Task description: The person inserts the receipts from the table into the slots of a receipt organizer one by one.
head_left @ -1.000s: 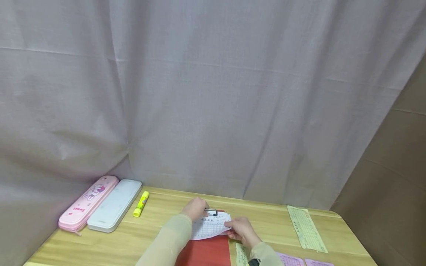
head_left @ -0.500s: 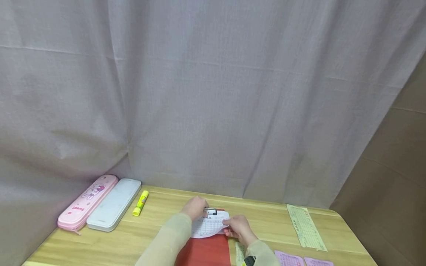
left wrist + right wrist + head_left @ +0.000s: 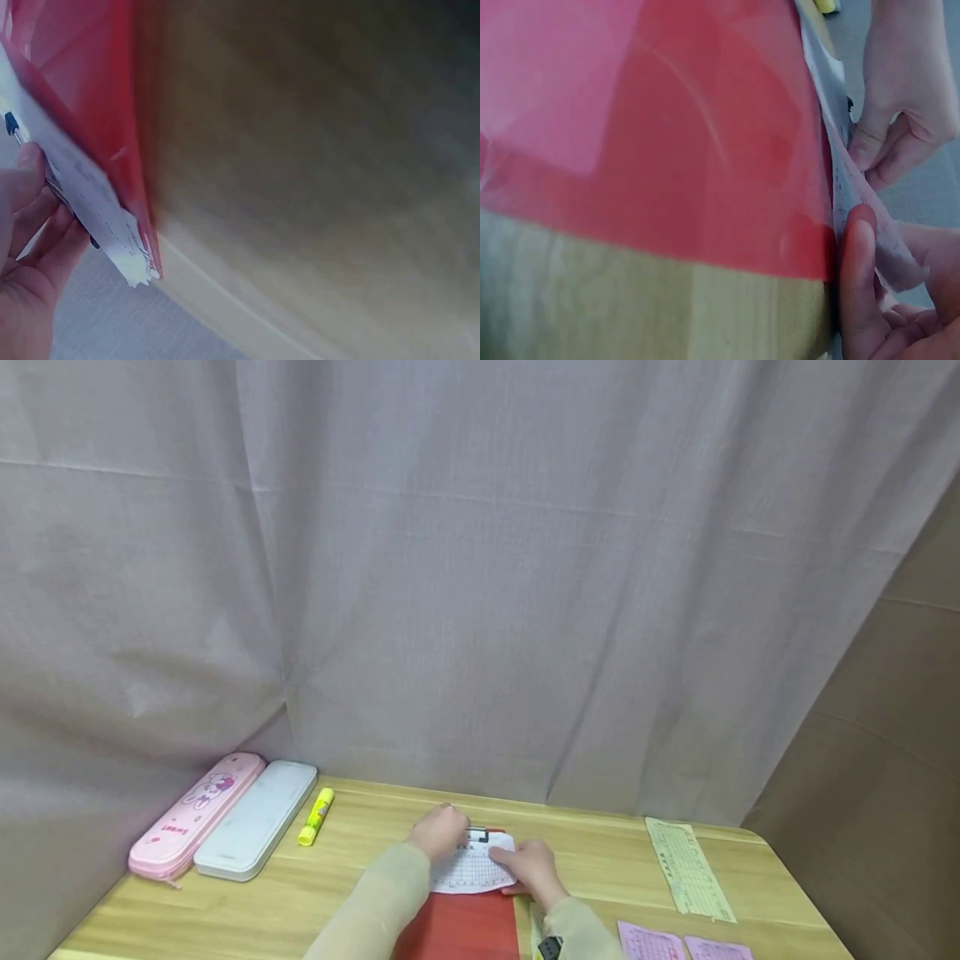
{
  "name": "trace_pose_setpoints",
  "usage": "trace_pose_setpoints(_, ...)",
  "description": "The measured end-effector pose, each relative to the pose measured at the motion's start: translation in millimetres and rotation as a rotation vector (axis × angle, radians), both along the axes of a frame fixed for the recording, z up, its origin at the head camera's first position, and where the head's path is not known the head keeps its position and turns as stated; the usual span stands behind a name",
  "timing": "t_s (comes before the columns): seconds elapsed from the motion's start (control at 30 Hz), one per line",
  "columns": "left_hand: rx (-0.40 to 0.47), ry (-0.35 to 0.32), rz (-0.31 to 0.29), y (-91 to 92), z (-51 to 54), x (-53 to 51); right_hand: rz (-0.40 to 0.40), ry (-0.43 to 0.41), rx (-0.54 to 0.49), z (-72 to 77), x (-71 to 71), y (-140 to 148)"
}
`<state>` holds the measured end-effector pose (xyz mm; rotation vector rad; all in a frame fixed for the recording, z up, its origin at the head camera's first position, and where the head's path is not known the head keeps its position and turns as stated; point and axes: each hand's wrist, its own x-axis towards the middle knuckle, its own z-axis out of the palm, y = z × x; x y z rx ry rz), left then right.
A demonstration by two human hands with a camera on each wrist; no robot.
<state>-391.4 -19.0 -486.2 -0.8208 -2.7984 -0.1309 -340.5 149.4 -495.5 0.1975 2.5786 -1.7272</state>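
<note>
Two cases (image 3: 256, 820) | yellow tube (image 3: 317, 817) nearby | left fingers (image 3: 66, 253) partly hide clip (image 3: 483, 837)

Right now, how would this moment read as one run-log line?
left hand: grips clip; right hand: pinches white sheet at edge; white sheet: over red folder; yellow tube: on table

The head view's lower border cuts off the tabletop's (image 3: 360, 877) near edge, the red plastic folder (image 3: 465, 931) and, toward the tabletop's right edge, two purple slips (image 3: 651, 942). The left hand (image 3: 438, 833) hides one end of the black clip (image 3: 482, 837); the right sleeve (image 3: 583, 931) covers part of a pale yellow slip (image 3: 536, 931). The white sheet's (image 3: 471, 872) print is too small to read.
</note>
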Motion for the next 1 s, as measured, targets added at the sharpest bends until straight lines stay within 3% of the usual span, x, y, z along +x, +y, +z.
trace_pose_setpoints(0.33, -0.084, 0.062, 0.025, 3.3, -0.7, 2.1, -0.054, -0.034, 0.095, 4.7, -0.6, -7)
trace_pose_setpoints(0.73, -0.080, 0.140, 0.020, 4.2, -2.7, 2.2, -0.093, -0.052, 0.133, 0.0, -5.6, -10)
trace_pose_setpoints(1.0, -0.060, 0.126, 0.017, 4.9, -1.8, 1.7, -0.109, -0.010, 0.165, -4.1, -5.6, -12)
